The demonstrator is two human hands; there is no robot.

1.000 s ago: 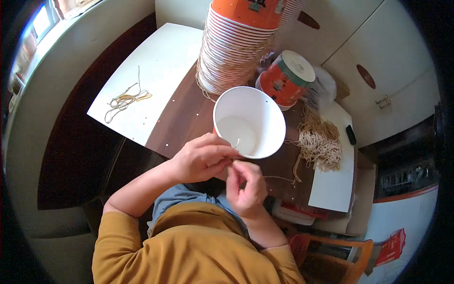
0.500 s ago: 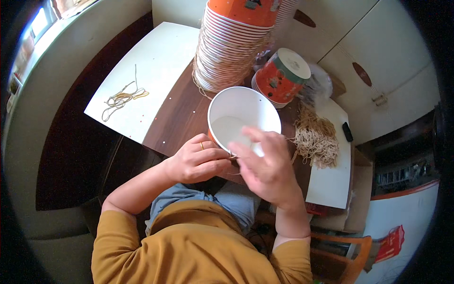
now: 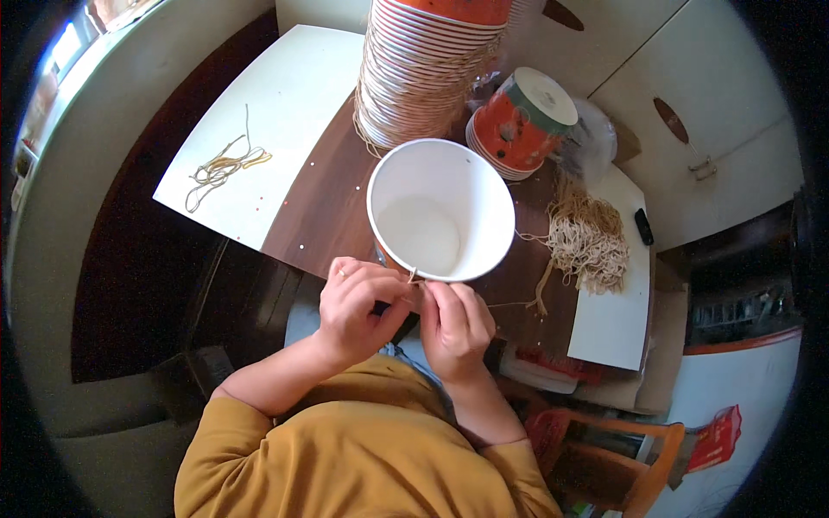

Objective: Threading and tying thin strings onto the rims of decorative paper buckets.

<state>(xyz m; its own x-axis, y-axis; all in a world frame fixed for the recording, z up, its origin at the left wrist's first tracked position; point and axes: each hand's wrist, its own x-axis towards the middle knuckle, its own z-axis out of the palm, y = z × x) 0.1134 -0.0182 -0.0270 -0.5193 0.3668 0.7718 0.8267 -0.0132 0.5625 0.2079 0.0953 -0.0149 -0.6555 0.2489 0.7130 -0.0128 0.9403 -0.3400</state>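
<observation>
A white paper bowl [image 3: 440,211] with an orange outside stands tilted toward me at the near edge of the brown table [image 3: 324,203]. My left hand [image 3: 358,306] and my right hand [image 3: 455,324] meet just below its near rim. Both pinch a thin beige string [image 3: 414,278] that pokes up at the rim. The fingertips of the two hands touch each other there.
A tall stack of the same bowls [image 3: 423,69] rises behind, with a short lidded stack [image 3: 518,121] to its right. A heap of beige strings [image 3: 587,237] lies on the right, several more strings [image 3: 220,168] on the white board [image 3: 285,95] at left. An orange chair [image 3: 622,449] is at lower right.
My right hand has come back from over the bowl's right rim to its near rim and now pinches the string with the left hand. The bowl sits nearer and larger in view.
</observation>
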